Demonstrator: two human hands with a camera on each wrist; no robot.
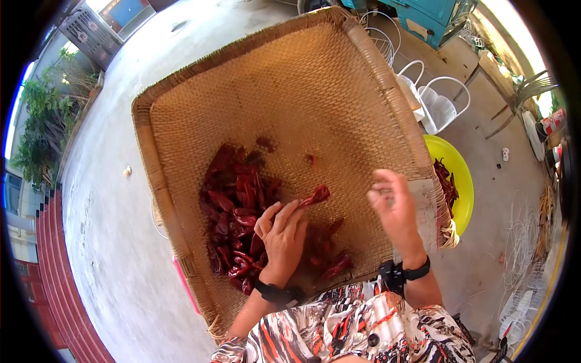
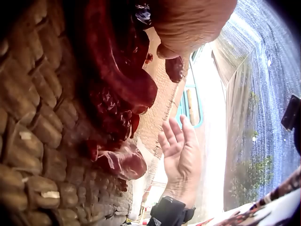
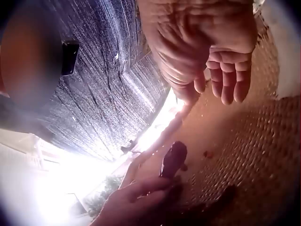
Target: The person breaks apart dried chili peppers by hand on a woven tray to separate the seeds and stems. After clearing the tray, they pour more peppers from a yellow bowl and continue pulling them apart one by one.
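A dried red chili pepper (image 1: 316, 195) sticks out from the fingertips of my left hand (image 1: 283, 239), which pinches it by one end. In the right wrist view that pepper (image 3: 174, 157) points up from the left fingers. Below and left of this hand, a heap of dark red chili peppers (image 1: 233, 209) lies in a woven basket tray (image 1: 272, 78). A smaller group of peppers (image 1: 339, 265) is at the near side, between my hands. My right hand (image 1: 394, 209) hovers over the tray's right side, fingers loosely bent and holding nothing.
Right of the tray stands a yellow basin (image 1: 465, 193) with dried peppers in it. White bags with handles (image 1: 439, 109) sit behind it. The tray's raised rim (image 1: 387, 78) surrounds the work, and a teal cabinet (image 1: 433, 21) is at the back.
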